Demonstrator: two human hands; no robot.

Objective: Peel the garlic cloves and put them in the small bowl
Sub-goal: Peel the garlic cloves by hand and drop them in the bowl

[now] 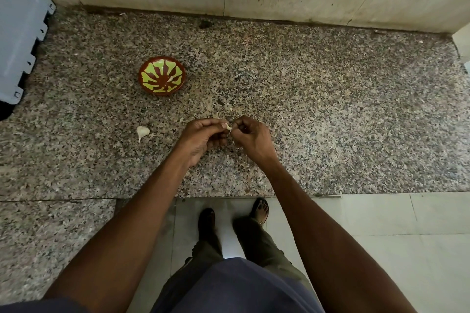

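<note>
**Clove in mid-peel over the counter: risks from here**

Both hands meet above the speckled granite countertop (305,89). The left hand (203,137) has its fingers curled, thumb and forefinger pinching a small pale garlic clove (228,126). The right hand (250,138) is also curled, fingertips pinching at the same clove's tip, apparently on its skin. Most of the clove is hidden by the fingers; how much skin remains cannot be told.

The small round red-brown bowl with yellow-green painted pattern (161,75) sits well apart, up and to the left of the hands. One pale piece, likely a peeled clove, lies inside. A second unpeeled white garlic clove with a tapering tail (142,132) lies on the counter, left of the left hand.

Risks, as judged:
- The clove is small and slick once bared; a hard tug could pop it from the pinch onto the counter or over the near edge to the tiled floor (381,236).
- Skin may tear in scraps, leaving bits stuck on.
- Pale flakes lie on the stone; they blend with the speckle and could ride along into the bowl.
</note>
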